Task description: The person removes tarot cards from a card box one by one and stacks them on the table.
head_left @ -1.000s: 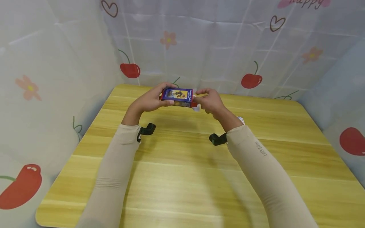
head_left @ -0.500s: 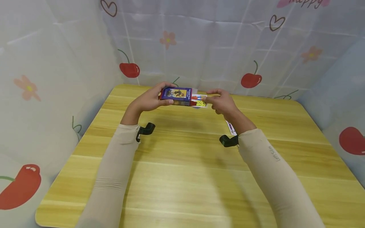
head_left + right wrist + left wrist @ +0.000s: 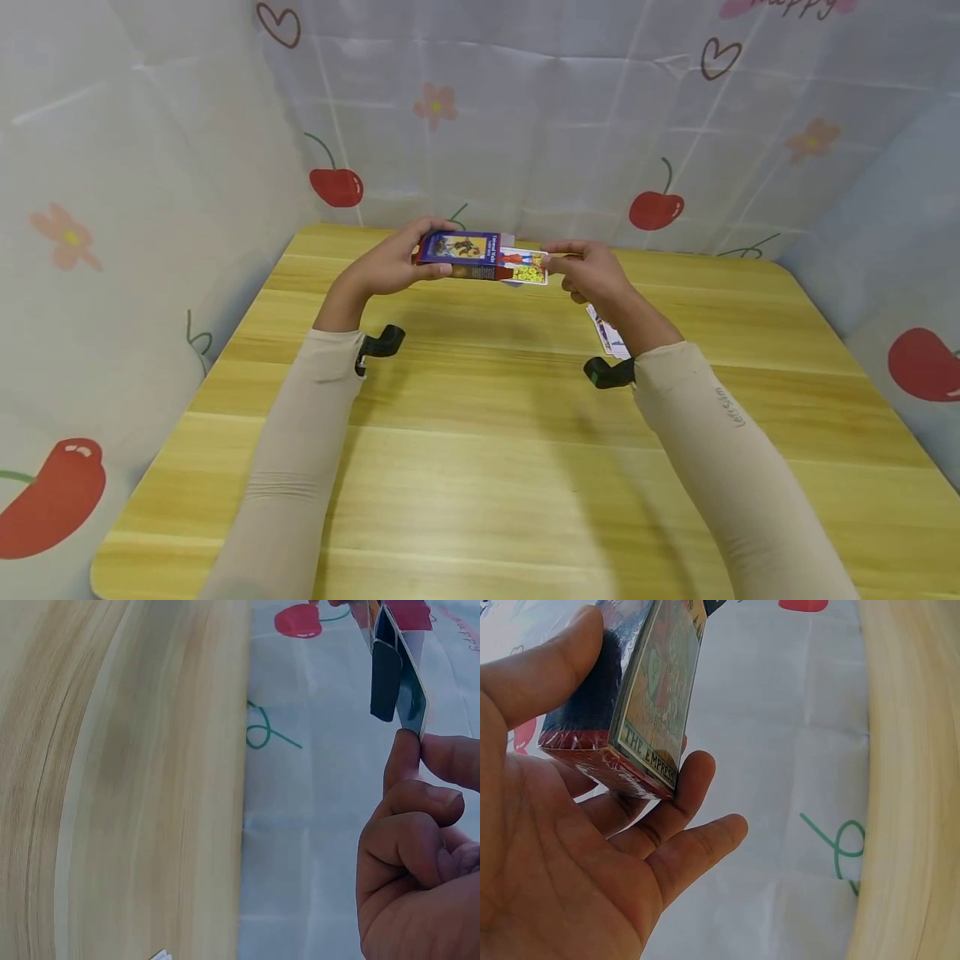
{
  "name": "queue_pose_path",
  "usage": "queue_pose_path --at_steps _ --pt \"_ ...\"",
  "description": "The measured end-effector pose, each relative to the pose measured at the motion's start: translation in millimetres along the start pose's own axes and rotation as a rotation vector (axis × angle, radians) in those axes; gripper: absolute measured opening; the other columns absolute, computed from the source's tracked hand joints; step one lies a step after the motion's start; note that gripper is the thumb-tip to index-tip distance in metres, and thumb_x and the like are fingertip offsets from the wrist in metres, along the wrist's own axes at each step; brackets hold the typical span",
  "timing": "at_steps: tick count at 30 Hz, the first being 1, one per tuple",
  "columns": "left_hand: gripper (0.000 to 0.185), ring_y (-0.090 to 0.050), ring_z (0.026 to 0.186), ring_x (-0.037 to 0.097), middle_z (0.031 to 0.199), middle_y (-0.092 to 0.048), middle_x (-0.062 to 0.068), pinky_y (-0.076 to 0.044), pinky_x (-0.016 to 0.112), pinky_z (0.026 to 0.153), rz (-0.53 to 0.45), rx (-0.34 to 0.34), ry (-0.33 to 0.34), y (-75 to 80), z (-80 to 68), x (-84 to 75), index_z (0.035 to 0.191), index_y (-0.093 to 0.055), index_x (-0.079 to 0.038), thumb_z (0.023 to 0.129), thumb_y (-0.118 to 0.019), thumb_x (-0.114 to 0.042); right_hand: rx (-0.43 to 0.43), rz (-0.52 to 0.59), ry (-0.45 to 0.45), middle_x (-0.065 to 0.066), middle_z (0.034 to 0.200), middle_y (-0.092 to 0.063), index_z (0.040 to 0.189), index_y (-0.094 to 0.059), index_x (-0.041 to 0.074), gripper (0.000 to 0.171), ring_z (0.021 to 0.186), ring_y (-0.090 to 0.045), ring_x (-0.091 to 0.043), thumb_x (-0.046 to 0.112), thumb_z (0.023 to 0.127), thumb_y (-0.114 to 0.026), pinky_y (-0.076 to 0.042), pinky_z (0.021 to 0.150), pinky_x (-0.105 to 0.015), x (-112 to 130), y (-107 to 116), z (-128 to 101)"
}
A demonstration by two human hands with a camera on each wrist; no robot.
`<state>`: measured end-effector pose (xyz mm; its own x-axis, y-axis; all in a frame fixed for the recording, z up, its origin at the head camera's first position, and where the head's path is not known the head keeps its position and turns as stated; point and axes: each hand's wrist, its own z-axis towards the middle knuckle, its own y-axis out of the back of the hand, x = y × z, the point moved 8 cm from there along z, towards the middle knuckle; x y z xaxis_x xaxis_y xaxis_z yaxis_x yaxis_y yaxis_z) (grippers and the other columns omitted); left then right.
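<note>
In the head view my left hand point(image 3: 375, 268) grips a blue and red tarot card box point(image 3: 459, 247), held up over the table, thumb along the near side. The left wrist view shows the lower end of the box point(image 3: 592, 742), with "THE EMPRESS" printed on one face. From the box's right end sticks a picture card point(image 3: 528, 268) with yellow and red artwork. My right hand point(image 3: 596, 277) pinches that card's outer edge between thumb and index finger. In the right wrist view a dark flap point(image 3: 385, 682) hangs open beside the card point(image 3: 412, 701); the other fingers are curled.
Several white-edged cards point(image 3: 609, 335) lie on the wooden table point(image 3: 465, 467), partly hidden under my right forearm. A curtain point(image 3: 495, 133) printed with cherries and flowers stands behind the table's far edge. A black wrist camera mount point(image 3: 384, 341) juts from my left sleeve.
My right hand has moved right, drawing the picture card partly out of the box. More of the cards on the table now shows past the forearm. The left hand stays nearly still.
</note>
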<state>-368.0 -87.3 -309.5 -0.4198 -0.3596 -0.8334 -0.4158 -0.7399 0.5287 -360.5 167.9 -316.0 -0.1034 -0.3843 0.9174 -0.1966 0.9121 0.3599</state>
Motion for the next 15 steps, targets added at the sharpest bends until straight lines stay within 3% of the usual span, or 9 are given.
queue_pose_path --at_steps 5,9,15 --pt "0.058 -0.051 0.118 0.027 0.140 -0.043 0.012 -0.050 0.042 0.093 0.001 -0.005 -0.011 0.2 0.1 -0.3 0.146 -0.038 -0.017 0.096 -0.065 -0.020 0.003 0.023 0.012 0.007 0.078 -0.052 0.137 -0.057 0.014 0.042 0.049 -0.022 -0.010 0.029 0.098 -0.061 -0.022 0.047 -0.027 -5 10 -3" --pt "0.058 -0.051 0.118 0.027 0.139 -0.045 0.012 -0.049 0.043 0.094 0.005 -0.009 -0.006 0.8 -0.4 -0.4 0.146 -0.038 -0.017 0.095 -0.066 -0.020 -0.035 0.076 0.022 0.007 0.087 -0.060 0.135 -0.058 0.012 0.040 0.048 -0.022 -0.010 0.026 0.098 -0.062 -0.021 0.046 -0.027 -12 18 -7" --pt "0.058 -0.051 0.116 0.027 0.138 -0.046 0.012 -0.049 0.043 0.093 0.010 -0.015 0.008 2.5 -1.4 1.4 0.145 -0.038 -0.019 0.095 -0.067 -0.023 -0.082 0.210 0.068 0.006 0.081 -0.066 0.123 -0.062 0.009 0.030 0.044 -0.020 -0.009 0.019 0.095 -0.066 -0.017 0.045 -0.029 -16 25 -14"
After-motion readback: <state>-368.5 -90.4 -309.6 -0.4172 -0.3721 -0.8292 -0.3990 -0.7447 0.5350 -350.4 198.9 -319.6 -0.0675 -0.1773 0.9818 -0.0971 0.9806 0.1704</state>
